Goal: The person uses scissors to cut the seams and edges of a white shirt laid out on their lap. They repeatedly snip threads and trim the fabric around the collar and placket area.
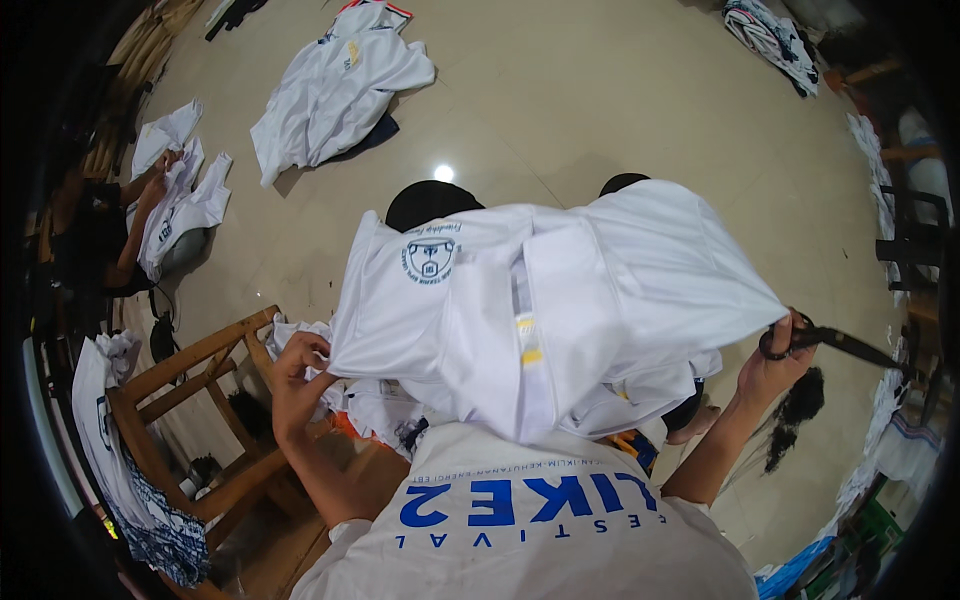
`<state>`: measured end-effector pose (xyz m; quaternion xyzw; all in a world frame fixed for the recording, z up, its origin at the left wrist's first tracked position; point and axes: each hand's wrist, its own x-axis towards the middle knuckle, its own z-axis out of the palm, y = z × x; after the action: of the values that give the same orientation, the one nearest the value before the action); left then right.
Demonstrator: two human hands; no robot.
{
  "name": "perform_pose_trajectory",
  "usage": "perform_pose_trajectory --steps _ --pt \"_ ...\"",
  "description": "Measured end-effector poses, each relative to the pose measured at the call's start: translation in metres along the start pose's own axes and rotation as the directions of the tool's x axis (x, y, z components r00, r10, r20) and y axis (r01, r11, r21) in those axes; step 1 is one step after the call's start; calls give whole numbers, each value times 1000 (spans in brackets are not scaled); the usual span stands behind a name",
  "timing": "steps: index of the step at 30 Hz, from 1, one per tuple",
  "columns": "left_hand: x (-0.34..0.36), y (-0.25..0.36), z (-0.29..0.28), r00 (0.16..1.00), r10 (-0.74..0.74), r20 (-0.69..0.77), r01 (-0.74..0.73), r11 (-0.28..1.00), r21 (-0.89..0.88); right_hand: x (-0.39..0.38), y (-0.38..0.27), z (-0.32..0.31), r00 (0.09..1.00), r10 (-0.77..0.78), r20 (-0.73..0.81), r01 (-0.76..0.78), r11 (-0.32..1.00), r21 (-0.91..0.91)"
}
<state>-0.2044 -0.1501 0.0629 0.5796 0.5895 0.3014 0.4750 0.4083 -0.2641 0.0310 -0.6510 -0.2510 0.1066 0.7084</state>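
Note:
A white shirt [430, 310] with a round dark-teal emblem is spread across my lap, with its front opening running down the middle. At its left edge my left hand [300, 375] is closed, pinching the fabric between thumb and fingers. My right hand [778, 362] is closed at the opposite corner. It holds black-handled scissors [845, 345], whose blades point out to the right, and the shirt's corner meets its fingertips. A small yellow-and-white patch [529, 345] shows inside the opening. More white cloth lies beneath the shirt, partly hidden by it.
White shirts [345, 95] lie on the tiled floor [540, 90] ahead. Beside my left arm stands a wooden chair [190, 350] with garments draped over it. Another person [95, 225] handles white shirts at the far left. A black tuft [797, 415] lies by my right forearm.

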Motion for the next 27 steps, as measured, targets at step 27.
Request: perform_pose_trajectory --steps 27 --pt "33 98 202 644 437 628 -544 839 -25 -42 66 -47 956 270 114 -273 962 6"
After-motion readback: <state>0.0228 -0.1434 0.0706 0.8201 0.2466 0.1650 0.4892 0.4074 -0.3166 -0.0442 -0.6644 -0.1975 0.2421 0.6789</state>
